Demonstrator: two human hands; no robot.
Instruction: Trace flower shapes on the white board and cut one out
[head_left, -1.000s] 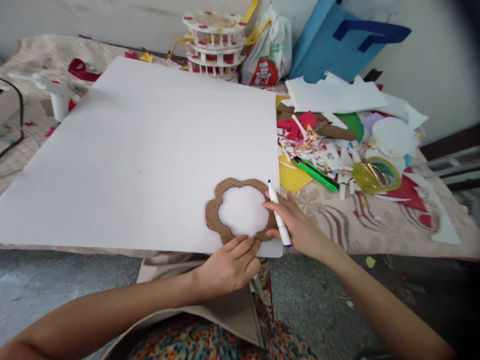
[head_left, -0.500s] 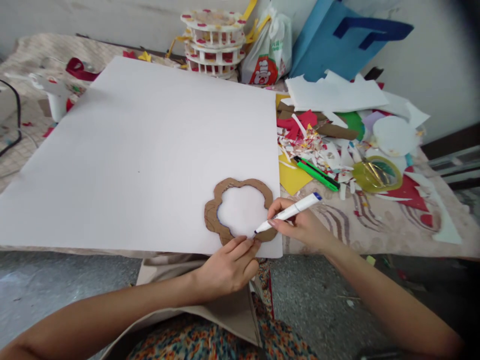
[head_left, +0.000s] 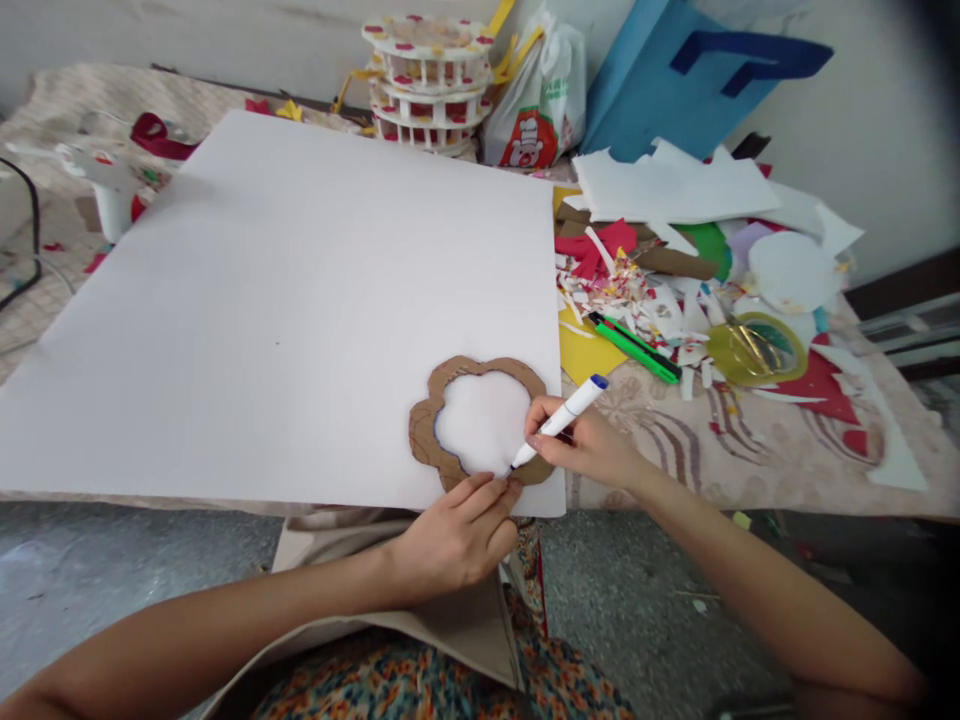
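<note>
White board (head_left: 315,280) lies across a cloth-covered table (head_left: 750,465) before a grey wall (head_left: 225,38).

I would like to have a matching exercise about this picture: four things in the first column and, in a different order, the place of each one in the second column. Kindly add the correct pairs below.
Column one
1. marker
2. brown flower-shaped frame
3. green cutter
4. blue bag

Column two
A. at the back, near the wall
B. on the white board, touched by the left hand
C. in the right hand
D. beside small scraps

Pairs: 1-C, 2-B, 3-D, 4-A
</note>
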